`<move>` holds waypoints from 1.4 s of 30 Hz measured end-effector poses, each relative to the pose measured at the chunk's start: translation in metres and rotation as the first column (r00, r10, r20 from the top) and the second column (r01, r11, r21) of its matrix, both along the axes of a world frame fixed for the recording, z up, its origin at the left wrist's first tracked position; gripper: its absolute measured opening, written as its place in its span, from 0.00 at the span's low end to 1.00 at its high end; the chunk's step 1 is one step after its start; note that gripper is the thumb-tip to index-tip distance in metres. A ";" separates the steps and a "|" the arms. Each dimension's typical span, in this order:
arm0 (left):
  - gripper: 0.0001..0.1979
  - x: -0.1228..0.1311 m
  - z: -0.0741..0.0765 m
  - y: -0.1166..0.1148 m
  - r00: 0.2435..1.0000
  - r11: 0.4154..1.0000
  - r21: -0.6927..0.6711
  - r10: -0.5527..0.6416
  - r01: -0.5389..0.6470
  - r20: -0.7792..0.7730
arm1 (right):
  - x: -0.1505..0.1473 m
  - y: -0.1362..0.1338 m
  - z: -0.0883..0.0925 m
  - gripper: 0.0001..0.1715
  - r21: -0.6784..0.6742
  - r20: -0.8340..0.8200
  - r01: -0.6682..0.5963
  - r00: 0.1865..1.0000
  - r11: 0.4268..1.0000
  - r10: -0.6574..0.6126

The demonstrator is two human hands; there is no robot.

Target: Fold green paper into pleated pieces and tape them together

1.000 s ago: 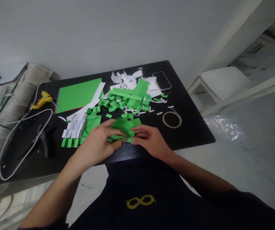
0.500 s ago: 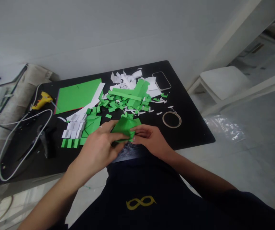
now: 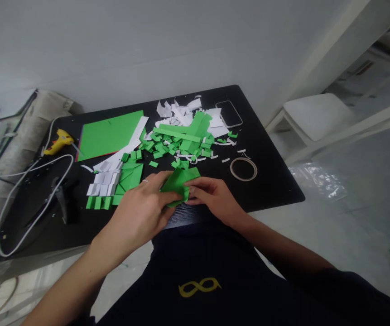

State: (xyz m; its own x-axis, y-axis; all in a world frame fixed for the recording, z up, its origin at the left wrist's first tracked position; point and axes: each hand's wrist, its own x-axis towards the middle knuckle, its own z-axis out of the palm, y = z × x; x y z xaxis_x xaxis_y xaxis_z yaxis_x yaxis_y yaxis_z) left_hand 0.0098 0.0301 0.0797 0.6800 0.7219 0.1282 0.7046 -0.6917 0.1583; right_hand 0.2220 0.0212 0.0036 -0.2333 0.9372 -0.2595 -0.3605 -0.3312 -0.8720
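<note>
A folded piece of green paper (image 3: 177,182) is held between both hands near the table's front edge. My left hand (image 3: 147,203) is closed on its left side, fingers lying across the paper. On the opposite side, my right hand (image 3: 213,197) pinches the paper's edge between thumb and fingers. Left of my left hand lie a folded green sheet (image 3: 129,178) and rows of small folded white pieces (image 3: 104,178). Small folded green pieces (image 3: 98,202) line up in front of them. A pile of green paper pieces (image 3: 162,147) spreads just beyond the hands.
White paper scraps (image 3: 177,113) lie behind the green pile. A tape roll (image 3: 243,169) and a phone-shaped outline (image 3: 229,114) are at right. Flat green sheets (image 3: 109,136), a yellow glue gun (image 3: 59,141) and its white cable (image 3: 2,213) occupy the left. A white stool (image 3: 319,117) stands right.
The green paper has turned and tilted slightly between my fingers. My right thumb has shifted a little up along its edge. Things on the table stay where they were.
</note>
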 end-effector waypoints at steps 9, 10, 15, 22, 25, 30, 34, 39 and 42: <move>0.16 -0.002 0.004 -0.004 0.999 0.999 -0.037 -0.007 0.009 0.054 | -0.002 0.000 -0.002 0.12 0.006 0.017 0.077 0.997 0.997 -0.077; 0.16 -0.002 0.003 -0.006 0.994 0.999 -0.045 0.003 0.002 0.108 | -0.002 -0.001 -0.001 0.12 0.006 0.020 0.089 0.996 0.996 -0.090; 0.29 0.004 -0.025 -0.021 0.742 0.984 0.027 0.116 -0.178 0.660 | 0.000 -0.001 0.002 0.10 0.022 0.052 0.129 0.990 0.991 -0.130; 0.36 0.036 -0.085 -0.041 0.447 0.846 -0.459 0.533 -0.271 0.719 | -0.002 -0.001 0.002 0.12 0.096 0.085 0.168 0.981 0.981 -0.176; 0.36 0.051 -0.089 -0.038 0.446 0.815 -0.494 0.580 -0.304 0.682 | -0.002 -0.001 0.000 0.10 0.147 0.144 0.198 0.965 0.969 -0.219; 0.25 0.065 -0.087 -0.029 0.442 0.838 -0.391 0.537 -0.381 0.719 | -0.005 -0.001 -0.002 0.06 0.221 0.192 0.215 0.947 0.951 -0.258; 0.23 0.072 -0.085 -0.024 0.446 0.849 -0.307 0.496 -0.431 0.746 | -0.011 0.001 -0.003 0.19 0.230 0.130 0.353 0.913 0.907 -0.388; 0.19 0.072 -0.083 -0.020 0.462 0.853 -0.275 0.480 -0.443 0.746 | -0.012 0.003 -0.002 0.34 0.086 0.034 0.377 0.924 0.922 -0.380; 0.19 0.070 -0.082 -0.020 0.452 0.834 -0.308 0.517 -0.458 0.727 | -0.010 0.001 0.001 0.36 0.013 0.026 0.307 0.951 0.952 -0.308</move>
State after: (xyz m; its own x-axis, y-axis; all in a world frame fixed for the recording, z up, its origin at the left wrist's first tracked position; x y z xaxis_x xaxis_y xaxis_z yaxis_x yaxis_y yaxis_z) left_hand 0.0793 0.0104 -0.0023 -0.1219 0.9286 0.3506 0.5141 -0.2431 0.8226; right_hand 0.2123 0.0223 0.0049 0.0737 0.9645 -0.2535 -0.4196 -0.2007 -0.8853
